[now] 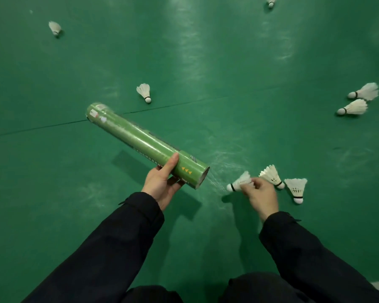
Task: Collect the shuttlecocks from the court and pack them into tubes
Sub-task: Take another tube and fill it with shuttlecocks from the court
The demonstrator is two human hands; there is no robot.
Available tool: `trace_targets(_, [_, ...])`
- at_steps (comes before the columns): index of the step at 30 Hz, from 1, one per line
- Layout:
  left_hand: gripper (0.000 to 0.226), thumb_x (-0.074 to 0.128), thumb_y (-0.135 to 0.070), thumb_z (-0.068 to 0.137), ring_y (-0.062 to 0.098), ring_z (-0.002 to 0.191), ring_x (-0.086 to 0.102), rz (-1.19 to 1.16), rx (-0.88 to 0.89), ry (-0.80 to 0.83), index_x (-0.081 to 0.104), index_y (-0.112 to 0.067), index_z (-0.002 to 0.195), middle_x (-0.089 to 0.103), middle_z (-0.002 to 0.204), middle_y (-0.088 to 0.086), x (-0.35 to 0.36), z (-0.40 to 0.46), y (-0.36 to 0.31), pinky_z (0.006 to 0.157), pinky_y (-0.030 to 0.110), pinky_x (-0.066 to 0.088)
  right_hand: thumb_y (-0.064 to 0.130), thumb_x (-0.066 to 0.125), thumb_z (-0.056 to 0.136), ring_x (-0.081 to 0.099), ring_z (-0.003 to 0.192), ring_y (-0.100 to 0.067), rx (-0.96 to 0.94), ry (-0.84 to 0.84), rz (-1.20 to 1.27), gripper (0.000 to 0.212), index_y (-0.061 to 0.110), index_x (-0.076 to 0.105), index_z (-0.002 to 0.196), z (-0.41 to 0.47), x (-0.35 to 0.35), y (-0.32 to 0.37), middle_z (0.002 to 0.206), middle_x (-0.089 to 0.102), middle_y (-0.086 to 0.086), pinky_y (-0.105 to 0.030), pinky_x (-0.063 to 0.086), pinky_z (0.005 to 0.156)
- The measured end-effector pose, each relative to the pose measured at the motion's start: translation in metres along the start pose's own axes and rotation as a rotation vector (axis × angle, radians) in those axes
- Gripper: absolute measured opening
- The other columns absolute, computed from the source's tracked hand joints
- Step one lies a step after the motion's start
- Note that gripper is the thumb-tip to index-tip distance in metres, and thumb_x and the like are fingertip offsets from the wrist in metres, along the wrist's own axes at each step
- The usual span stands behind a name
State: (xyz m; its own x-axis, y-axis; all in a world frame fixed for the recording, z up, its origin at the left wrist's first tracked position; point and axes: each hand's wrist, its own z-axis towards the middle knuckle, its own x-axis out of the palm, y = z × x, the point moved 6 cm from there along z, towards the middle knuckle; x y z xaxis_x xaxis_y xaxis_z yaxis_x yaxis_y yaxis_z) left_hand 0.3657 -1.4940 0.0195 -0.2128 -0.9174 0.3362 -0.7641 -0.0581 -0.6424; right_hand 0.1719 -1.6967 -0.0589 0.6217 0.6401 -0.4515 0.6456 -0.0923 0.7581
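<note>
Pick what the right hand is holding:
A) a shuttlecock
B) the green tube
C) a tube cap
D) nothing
A: the right hand pinches a shuttlecock by its feathers, cork pointing toward the open end of the green tube, which the left hand grips.

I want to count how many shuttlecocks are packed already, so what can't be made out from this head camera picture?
- Inside of the green tube: only the dark open end shows; its wall hides any contents.
- Tube's far end: motion-blurred, labels unreadable.
- Shuttlecock pinched by the right hand: feathers partly hidden by fingers and blurred.
- Top-edge shuttlecock: cut off by the frame.
- Left hand: fingers hidden under the tube.
</note>
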Motion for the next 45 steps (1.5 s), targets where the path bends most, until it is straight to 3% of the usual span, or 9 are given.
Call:
trace_targets(4, [0.070,0.078,-0.034,0.080,0.026,0.104,0.072,-0.168,0.014,-0.032,0.058,0.000,0.138,0.072,0.123,0.016,0.003,0.003,-0.001,0.074,0.033,0.063,0.003,0.073,0.090,0.066,0.081,-0.014,-0.389,0.067,0.498,0.013,0.014,0.073,0.097,-0.044,-0.019,0.096,0.095,0.075,-0.010,-0.027,0.058,0.077])
trace_targets(11, [0.067,0.072,-0.040,0.086,0.022,0.102,0.070,-0.302,0.024,0.092,0.057,-0.004,0.140,0.066,0.130,0.015,0.043,-0.008,0.010,0.089,0.034,0.061,0.026,0.074,0.091,0.067,0.079,-0.003,-0.770,0.035,0.091,0.011,0.028,0.075,0.101,-0.069,0.004,0.136,0.087,0.071,0.018,-0.027,0.058,0.071])
trace_targets(17, [0.049,0.065,-0.046,0.093,0.018,0.089,0.076,-0.344,0.045,0.137,0.065,-0.006,0.122,0.077,0.101,0.009,0.043,-0.013,0.008,0.087,0.032,0.061,0.029,0.060,0.090,0.057,0.054,-0.015,-0.984,0.190,-0.066,0.042,0.038,0.065,0.130,-0.079,-0.011,0.145,0.137,0.061,0.024,-0.024,0.055,0.069])
trace_targets(24, [0.047,0.063,-0.046,0.096,0.019,0.087,0.074,-0.287,0.002,0.189,0.065,-0.006,0.120,0.073,0.102,0.011,0.058,-0.020,0.027,0.087,0.032,0.063,0.032,0.062,0.090,0.061,0.069,-0.004,-0.942,0.424,-0.323,0.054,0.034,0.053,0.143,-0.082,-0.002,0.133,0.112,0.066,0.022,-0.031,0.055,0.076])
trace_targets(28, [0.056,0.067,-0.043,0.092,0.020,0.090,0.076,-0.303,-0.019,0.160,0.059,-0.006,0.134,0.075,0.107,0.011,0.059,-0.021,0.033,0.077,0.032,0.064,0.033,0.060,0.095,0.062,0.063,-0.021,-0.777,0.034,0.097,0.019,0.026,0.073,0.107,-0.047,-0.056,0.099,0.098,0.074,0.018,-0.042,0.057,0.060])
trace_targets(30, [0.057,0.067,-0.041,0.092,0.018,0.085,0.077,-0.299,-0.020,0.146,0.058,-0.007,0.136,0.077,0.102,0.010,0.061,-0.021,0.035,0.075,0.032,0.064,0.030,0.057,0.099,0.068,0.086,-0.017,-0.519,-0.165,-0.105,0.019,0.028,0.068,0.115,0.000,-0.075,0.060,0.117,0.073,0.004,-0.042,0.060,0.080])
trace_targets(34, [0.064,0.070,-0.041,0.089,0.019,0.087,0.074,-0.253,-0.057,0.144,0.057,-0.005,0.140,0.075,0.101,0.009,0.069,-0.019,0.047,0.073,0.030,0.064,0.015,0.047,0.102,0.056,0.133,-0.022,-0.373,0.014,-0.756,0.050,0.028,0.045,0.150,0.064,-0.057,0.005,0.164,0.034,0.007,-0.042,0.047,0.108])
trace_targets(41, [0.065,0.072,-0.043,0.089,0.017,0.077,0.074,-0.254,-0.082,0.142,0.057,-0.005,0.139,0.074,0.089,0.007,0.079,-0.008,0.051,0.070,0.030,0.063,0.001,0.044,0.097,0.060,0.098,-0.028,-0.493,0.044,-1.202,0.030,0.013,0.064,0.115,0.077,-0.044,-0.005,0.101,0.061,-0.004,-0.041,0.056,0.078])
trace_targets(45, [0.074,0.074,-0.045,0.084,0.019,0.089,0.073,-0.250,-0.066,0.135,0.056,-0.003,0.142,0.074,0.106,0.010,0.087,-0.003,0.050,0.081,0.033,0.064,0.020,0.055,0.102,0.061,0.093,-0.017,-0.485,-0.097,-0.632,0.024,0.017,0.070,0.120,0.053,-0.064,0.027,0.103,0.068,0.000,-0.036,0.056,0.085])
